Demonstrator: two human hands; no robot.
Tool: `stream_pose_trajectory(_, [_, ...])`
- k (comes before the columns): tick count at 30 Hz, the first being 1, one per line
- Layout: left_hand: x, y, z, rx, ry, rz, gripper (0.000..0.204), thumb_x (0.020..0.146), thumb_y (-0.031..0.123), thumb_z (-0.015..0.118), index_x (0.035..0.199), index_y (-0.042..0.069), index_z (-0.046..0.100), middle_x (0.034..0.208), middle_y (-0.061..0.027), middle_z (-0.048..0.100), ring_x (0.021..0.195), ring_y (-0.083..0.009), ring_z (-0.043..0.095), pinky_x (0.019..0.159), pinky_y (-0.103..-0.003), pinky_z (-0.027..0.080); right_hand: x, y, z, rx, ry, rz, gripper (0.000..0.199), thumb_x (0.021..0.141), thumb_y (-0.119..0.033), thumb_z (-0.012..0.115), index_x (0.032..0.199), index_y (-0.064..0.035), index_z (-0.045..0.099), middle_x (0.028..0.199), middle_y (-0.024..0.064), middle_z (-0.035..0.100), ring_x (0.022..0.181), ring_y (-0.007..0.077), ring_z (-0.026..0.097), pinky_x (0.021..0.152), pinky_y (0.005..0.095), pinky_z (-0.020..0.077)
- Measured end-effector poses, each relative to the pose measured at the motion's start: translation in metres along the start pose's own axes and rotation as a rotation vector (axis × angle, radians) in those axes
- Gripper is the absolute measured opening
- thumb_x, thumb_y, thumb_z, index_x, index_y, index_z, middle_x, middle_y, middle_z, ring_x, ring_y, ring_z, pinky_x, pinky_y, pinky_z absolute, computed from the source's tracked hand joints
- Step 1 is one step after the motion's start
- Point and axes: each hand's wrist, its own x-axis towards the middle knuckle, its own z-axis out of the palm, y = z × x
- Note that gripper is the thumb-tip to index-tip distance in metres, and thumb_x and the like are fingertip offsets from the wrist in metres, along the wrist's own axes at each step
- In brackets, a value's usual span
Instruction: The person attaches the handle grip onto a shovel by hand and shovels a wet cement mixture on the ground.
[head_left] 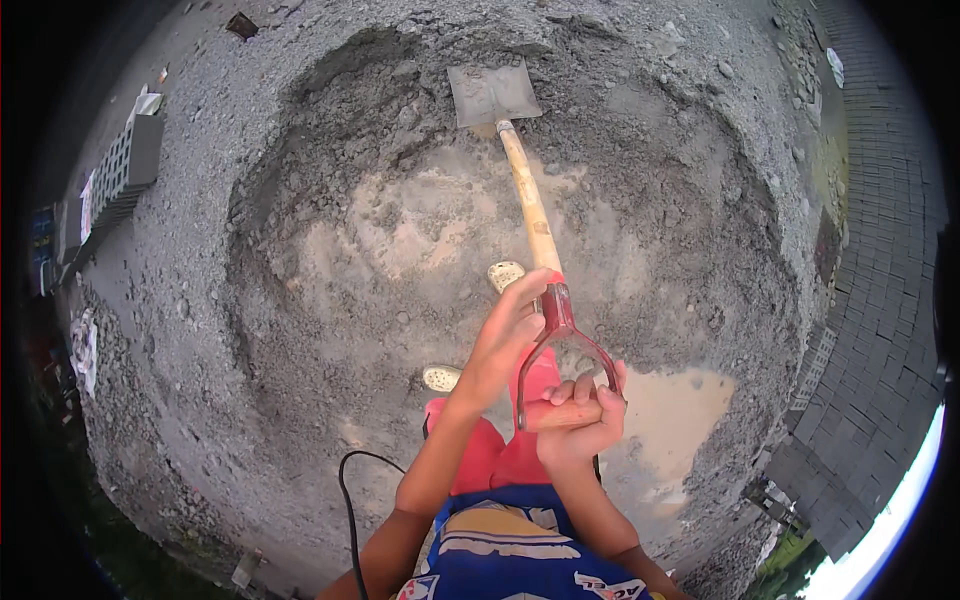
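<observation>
Nearest the body, the right grip [585,432] is wrapped around the wooden crossbar [548,415] of the D-handle, fingers folded over it. A little farther out, the left grip [505,335] lies along the left side of the red metal socket, its fingers fairly straight; I cannot tell whether it closes around the shaft or only steadies it. To the right of the handle, a muddy puddle [682,412] lies toward the near right edge of the hollow [650,280] dug in the grey gravel. To the left, two cream clogs [441,378] stand on its floor, one ahead of the other.

The square-mouth shovel [533,208] runs away from the person, its pale wooden shaft over the wet floor of the hollow. Its blade [495,92] is at the hollow's far edge, slightly left of the shaft's near end, with the front lip by the loose gravel bank. The face of the blade looks nearly bare.

Beyond the left edge of the hollow stand hollow concrete blocks [130,160].

The step in hand appears to be setting the blade for a scoop. The next move would call for a firm left hold on the shaft, a push through the crossbar with the blade kept low, then levering up the load.
</observation>
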Motion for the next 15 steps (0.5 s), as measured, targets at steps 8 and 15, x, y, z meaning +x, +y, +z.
stream_pose_trajectory(8, [-0.078, 0.012, -0.006, 0.762, 0.699, 0.656, 0.011, 0.082, 0.011, 0.057, 0.088, 0.004, 0.064, 0.069, -0.0102, 0.063, 0.055, -0.0207, 0.059, 0.052, -0.031, 0.046, -0.04, 0.043, 0.023, -0.255, -0.165, 0.043, 0.037, 0.084, -0.018, 0.055, 0.119, -0.0071, 0.047, 0.112, 0.0081, 0.049, 0.095, 0.016, 0.052, 0.084, 0.0287, 0.0429])
stream_pose_trajectory(15, [-0.064, 0.053, -0.016, 0.674, 0.843, 0.651, 0.011, 0.081, 0.009, 0.057, 0.089, 0.005, 0.064, 0.055, -0.0065, 0.053, 0.047, -0.0182, 0.05, 0.048, -0.032, 0.04, -0.014, 0.025, 0.04, -1.186, -0.453, -0.537, 0.037, 0.082, -0.025, 0.061, 0.114, -0.0084, 0.054, 0.114, 0.0132, 0.05, 0.103, 0.0233, 0.051, 0.089, 0.0324, 0.0385])
